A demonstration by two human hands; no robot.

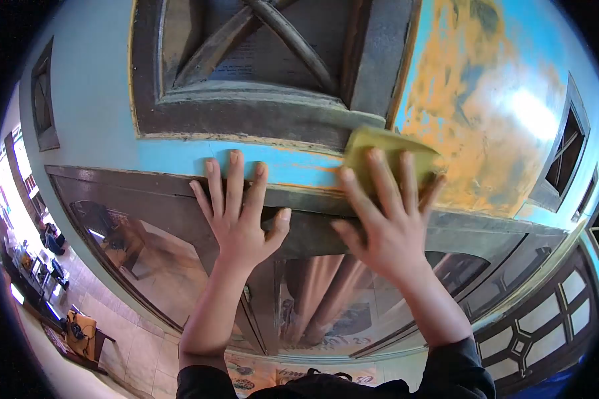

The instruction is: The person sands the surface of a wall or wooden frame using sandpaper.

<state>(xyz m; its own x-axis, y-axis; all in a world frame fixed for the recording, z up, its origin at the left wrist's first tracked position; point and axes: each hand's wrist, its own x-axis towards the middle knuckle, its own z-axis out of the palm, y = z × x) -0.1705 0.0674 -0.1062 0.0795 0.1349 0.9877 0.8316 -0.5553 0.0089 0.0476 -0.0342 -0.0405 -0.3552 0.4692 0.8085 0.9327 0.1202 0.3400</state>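
My left hand (238, 211) lies flat with fingers spread on the blue wall (100, 100), just above a dark window frame (313, 226). My right hand (387, 214) presses a yellow-green sheet, sandpaper or a sponge (379, 147), against the same wall, fingers spread over it. The paint beside the sheet is worn to orange patches (472, 120). The sheet's lower part is hidden under my fingers.
Above my hands is a dark wooden vent frame with crossed bars (259, 66). Glass panes (180, 266) below reflect curtains. Small dark vents (566, 153) are set in the wall at right. A tiled floor with furniture (80, 332) lies lower left.
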